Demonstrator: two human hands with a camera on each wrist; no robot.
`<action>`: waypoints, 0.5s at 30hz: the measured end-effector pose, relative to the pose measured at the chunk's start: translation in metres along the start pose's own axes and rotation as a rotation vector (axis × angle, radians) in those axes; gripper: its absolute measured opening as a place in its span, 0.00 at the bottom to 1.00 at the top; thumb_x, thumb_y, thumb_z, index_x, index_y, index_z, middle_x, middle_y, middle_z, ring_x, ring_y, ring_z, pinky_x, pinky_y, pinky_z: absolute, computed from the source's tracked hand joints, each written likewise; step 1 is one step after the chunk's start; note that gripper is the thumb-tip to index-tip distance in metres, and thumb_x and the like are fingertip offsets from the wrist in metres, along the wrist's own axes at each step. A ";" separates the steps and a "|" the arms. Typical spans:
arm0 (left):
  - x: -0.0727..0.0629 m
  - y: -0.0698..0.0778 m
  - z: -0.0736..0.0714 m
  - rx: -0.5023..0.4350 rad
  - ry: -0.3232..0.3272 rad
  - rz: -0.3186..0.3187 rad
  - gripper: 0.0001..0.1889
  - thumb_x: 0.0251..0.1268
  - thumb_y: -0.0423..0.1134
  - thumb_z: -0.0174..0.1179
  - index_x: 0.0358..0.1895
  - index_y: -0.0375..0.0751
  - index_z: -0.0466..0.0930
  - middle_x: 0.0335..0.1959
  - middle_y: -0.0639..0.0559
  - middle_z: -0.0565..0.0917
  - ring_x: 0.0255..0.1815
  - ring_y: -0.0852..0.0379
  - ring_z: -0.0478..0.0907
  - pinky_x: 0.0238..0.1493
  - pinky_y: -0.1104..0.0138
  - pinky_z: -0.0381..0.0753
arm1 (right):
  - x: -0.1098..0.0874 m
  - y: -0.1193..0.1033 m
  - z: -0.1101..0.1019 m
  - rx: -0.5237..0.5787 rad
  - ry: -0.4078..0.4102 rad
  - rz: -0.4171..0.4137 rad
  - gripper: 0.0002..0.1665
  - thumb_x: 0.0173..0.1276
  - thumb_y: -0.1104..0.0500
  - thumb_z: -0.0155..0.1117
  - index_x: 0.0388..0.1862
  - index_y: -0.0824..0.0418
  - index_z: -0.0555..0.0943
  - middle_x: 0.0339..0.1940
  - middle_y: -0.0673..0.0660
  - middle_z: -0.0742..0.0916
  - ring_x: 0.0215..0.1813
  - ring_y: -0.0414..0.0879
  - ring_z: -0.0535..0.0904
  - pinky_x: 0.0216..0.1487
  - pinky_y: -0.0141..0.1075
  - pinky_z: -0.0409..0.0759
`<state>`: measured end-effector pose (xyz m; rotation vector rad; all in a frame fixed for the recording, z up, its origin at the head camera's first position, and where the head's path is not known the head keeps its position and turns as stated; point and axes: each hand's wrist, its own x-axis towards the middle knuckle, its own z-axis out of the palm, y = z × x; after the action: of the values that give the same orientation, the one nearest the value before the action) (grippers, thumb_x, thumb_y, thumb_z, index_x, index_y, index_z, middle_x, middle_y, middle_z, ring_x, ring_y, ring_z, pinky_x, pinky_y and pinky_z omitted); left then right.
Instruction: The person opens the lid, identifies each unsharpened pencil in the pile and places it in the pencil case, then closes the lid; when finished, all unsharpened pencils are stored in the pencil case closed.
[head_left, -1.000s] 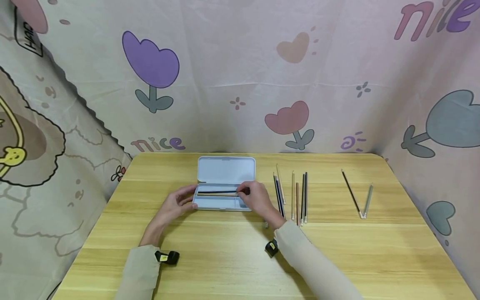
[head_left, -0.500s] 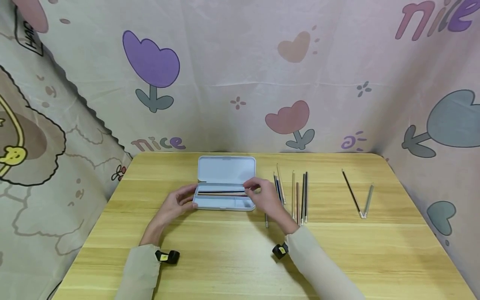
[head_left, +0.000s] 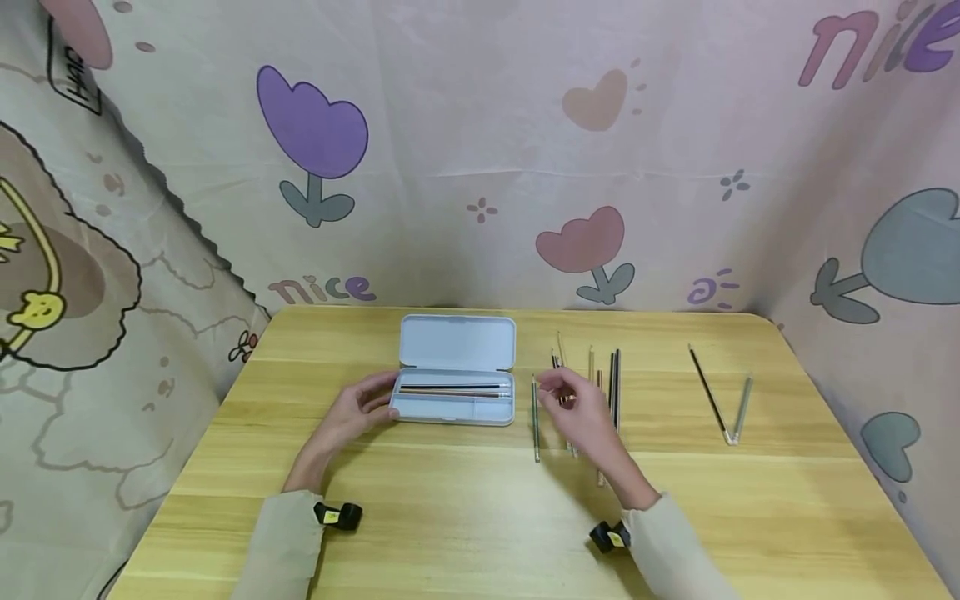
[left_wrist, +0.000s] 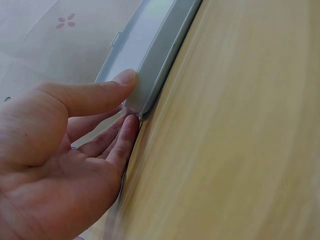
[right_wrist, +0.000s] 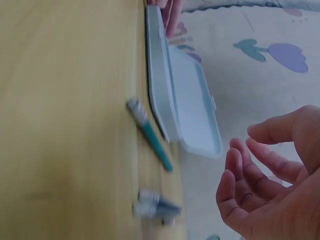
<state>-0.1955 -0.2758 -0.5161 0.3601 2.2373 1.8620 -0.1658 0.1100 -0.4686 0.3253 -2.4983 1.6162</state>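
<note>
A light blue pencil case (head_left: 431, 408) lies on the table with its lid (head_left: 457, 342) swung back. A few pencils (head_left: 442, 391) lie lengthwise in its rear compartment. My left hand (head_left: 358, 414) grips the case's left end, the thumb (left_wrist: 117, 87) against its wall and the other fingers at the corner. Right of the case, my right hand (head_left: 577, 410) hovers over a row of loose pencils (head_left: 615, 375), hiding part of them. Its fingers are loosely bent and hold nothing in the right wrist view. A green pencil (head_left: 536, 429) lies between that hand and the case.
Two more pencils (head_left: 708, 392) form a V farther right on the wooden table (head_left: 450, 517). A printed cloth (head_left: 435, 125) hangs behind the table and along its sides. Each wrist wears a small black camera (head_left: 341, 517).
My right hand has let go of a pencil in the case and moved right, over the loose pencils. The left hand keeps its place at the case. The head view shifts slightly.
</note>
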 end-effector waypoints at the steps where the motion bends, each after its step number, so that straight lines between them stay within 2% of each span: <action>1: 0.000 0.000 0.000 0.000 -0.001 0.000 0.35 0.66 0.22 0.65 0.75 0.27 0.63 0.74 0.29 0.65 0.71 0.29 0.67 0.62 0.70 0.80 | -0.003 0.002 -0.004 -0.008 0.010 0.004 0.09 0.68 0.69 0.69 0.47 0.63 0.86 0.37 0.53 0.87 0.39 0.47 0.82 0.36 0.34 0.87; 5: -0.001 -0.002 0.001 -0.001 0.004 0.003 0.35 0.65 0.21 0.65 0.75 0.26 0.63 0.74 0.29 0.65 0.71 0.29 0.67 0.62 0.70 0.80 | -0.012 0.007 -0.018 -0.042 0.025 0.024 0.09 0.69 0.68 0.69 0.47 0.63 0.86 0.37 0.53 0.87 0.41 0.48 0.83 0.37 0.34 0.88; 10: -0.001 -0.002 0.002 -0.006 0.000 0.000 0.35 0.65 0.21 0.65 0.75 0.26 0.63 0.74 0.28 0.65 0.71 0.28 0.67 0.62 0.69 0.80 | -0.020 0.013 -0.035 -0.067 0.039 0.040 0.12 0.68 0.70 0.69 0.50 0.67 0.84 0.38 0.56 0.87 0.41 0.50 0.84 0.37 0.32 0.88; 15: 0.000 -0.002 0.001 -0.007 0.001 -0.004 0.35 0.66 0.22 0.65 0.76 0.27 0.62 0.75 0.28 0.65 0.71 0.28 0.67 0.61 0.69 0.81 | -0.021 0.025 -0.051 -0.112 0.078 0.050 0.13 0.69 0.70 0.68 0.51 0.68 0.84 0.39 0.57 0.87 0.42 0.51 0.84 0.38 0.29 0.87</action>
<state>-0.1952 -0.2749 -0.5182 0.3539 2.2293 1.8682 -0.1514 0.1689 -0.4748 0.1843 -2.5441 1.4683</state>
